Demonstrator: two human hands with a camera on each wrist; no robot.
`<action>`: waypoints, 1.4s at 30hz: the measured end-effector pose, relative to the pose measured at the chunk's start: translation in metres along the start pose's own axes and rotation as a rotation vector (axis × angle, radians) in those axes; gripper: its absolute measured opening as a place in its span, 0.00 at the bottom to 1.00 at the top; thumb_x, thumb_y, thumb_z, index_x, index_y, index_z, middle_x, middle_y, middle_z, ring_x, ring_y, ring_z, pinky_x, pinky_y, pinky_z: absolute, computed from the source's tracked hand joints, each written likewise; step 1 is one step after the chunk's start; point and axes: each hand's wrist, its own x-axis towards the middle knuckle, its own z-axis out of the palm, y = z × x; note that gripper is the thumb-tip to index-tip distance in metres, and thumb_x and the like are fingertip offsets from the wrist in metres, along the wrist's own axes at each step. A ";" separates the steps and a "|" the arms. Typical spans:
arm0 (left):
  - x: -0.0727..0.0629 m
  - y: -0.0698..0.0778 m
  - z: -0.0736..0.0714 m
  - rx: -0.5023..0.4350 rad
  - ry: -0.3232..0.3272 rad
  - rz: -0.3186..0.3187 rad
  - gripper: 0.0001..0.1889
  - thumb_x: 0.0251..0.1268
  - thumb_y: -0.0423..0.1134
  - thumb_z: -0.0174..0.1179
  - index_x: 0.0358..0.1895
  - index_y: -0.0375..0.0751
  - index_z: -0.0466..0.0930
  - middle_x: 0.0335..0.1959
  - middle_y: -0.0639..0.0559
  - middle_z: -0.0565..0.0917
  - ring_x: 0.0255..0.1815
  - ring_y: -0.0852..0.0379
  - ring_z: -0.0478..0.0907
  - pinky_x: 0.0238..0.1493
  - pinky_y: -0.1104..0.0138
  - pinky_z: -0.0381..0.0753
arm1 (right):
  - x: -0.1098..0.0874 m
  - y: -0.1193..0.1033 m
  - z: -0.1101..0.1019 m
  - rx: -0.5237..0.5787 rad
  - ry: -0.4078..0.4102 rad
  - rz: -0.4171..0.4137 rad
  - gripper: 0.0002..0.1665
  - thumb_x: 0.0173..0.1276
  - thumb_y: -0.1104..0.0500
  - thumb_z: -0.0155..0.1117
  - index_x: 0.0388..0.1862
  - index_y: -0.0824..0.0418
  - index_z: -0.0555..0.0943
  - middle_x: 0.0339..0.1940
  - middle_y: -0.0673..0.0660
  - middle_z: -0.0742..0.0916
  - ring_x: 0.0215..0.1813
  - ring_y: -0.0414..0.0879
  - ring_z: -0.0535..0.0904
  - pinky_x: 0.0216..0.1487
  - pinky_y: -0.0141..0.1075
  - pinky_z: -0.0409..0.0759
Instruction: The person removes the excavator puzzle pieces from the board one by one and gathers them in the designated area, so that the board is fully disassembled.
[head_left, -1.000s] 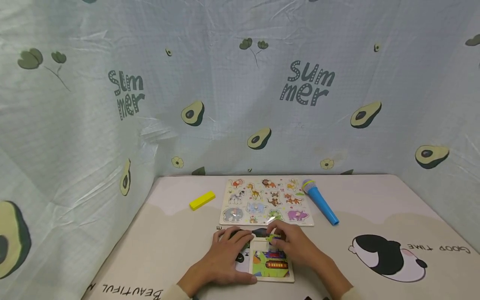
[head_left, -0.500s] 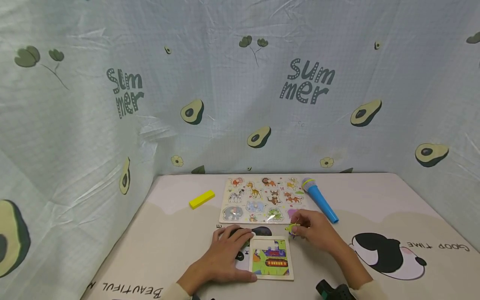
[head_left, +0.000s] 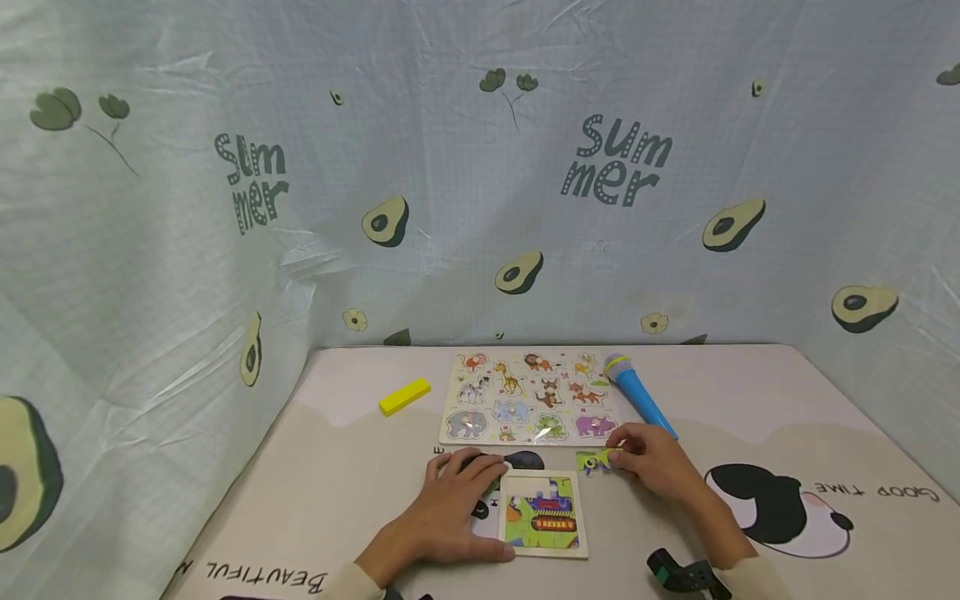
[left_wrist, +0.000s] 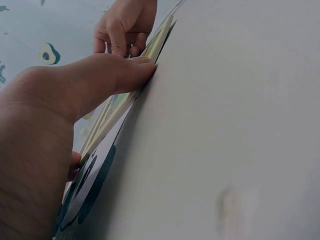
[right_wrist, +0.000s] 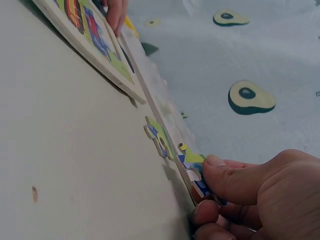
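A jigsaw puzzle tray (head_left: 581, 533) with a light wooden frame lies in front of the person; part of its bare base shows at the upper left. My left hand (head_left: 450, 512) holds the tray's left side, thumb at the near corner and fingers at the far one. Right of the tray, my right hand (head_left: 660, 467) pinches a green and blue puzzle piece (right_wrist: 194, 172) between thumb and fingers, low over the table. A second puzzle piece (right_wrist: 159, 137) lies just beside it, toward the tray. Fingers partly cover the pinched piece.
Behind the tray lies an animal peg puzzle board (head_left: 528, 396). A blue toy microphone (head_left: 641, 400) lies at its right, partly behind the right hand, and a yellow block (head_left: 405, 397) at its left. A black strapped device (head_left: 686, 575) sits by the right wrist.
My right hand has moved from the tray's upper edge to the right, bringing puzzle piece material with it; now one piece lies on the table there. The left hand has stayed at the tray.
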 end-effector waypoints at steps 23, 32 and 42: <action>0.003 0.004 -0.002 0.006 -0.008 0.006 0.54 0.46 0.83 0.56 0.76 0.58 0.65 0.76 0.63 0.64 0.77 0.50 0.55 0.70 0.40 0.50 | -0.001 0.011 0.006 -0.149 0.144 -0.046 0.03 0.61 0.65 0.75 0.33 0.60 0.87 0.27 0.50 0.83 0.34 0.44 0.75 0.35 0.34 0.74; -0.001 0.003 -0.001 -0.010 -0.007 -0.003 0.54 0.46 0.83 0.56 0.76 0.58 0.65 0.76 0.62 0.65 0.77 0.49 0.55 0.70 0.39 0.50 | -0.002 0.008 0.012 -0.162 0.150 -0.041 0.03 0.60 0.65 0.75 0.33 0.59 0.88 0.28 0.49 0.85 0.35 0.43 0.76 0.37 0.35 0.76; 0.000 0.001 0.000 -0.002 -0.004 -0.004 0.54 0.45 0.84 0.55 0.77 0.58 0.65 0.76 0.62 0.65 0.77 0.49 0.54 0.70 0.39 0.50 | 0.000 0.007 0.010 -0.158 0.143 -0.045 0.03 0.62 0.64 0.74 0.34 0.58 0.89 0.29 0.49 0.84 0.36 0.44 0.75 0.38 0.35 0.75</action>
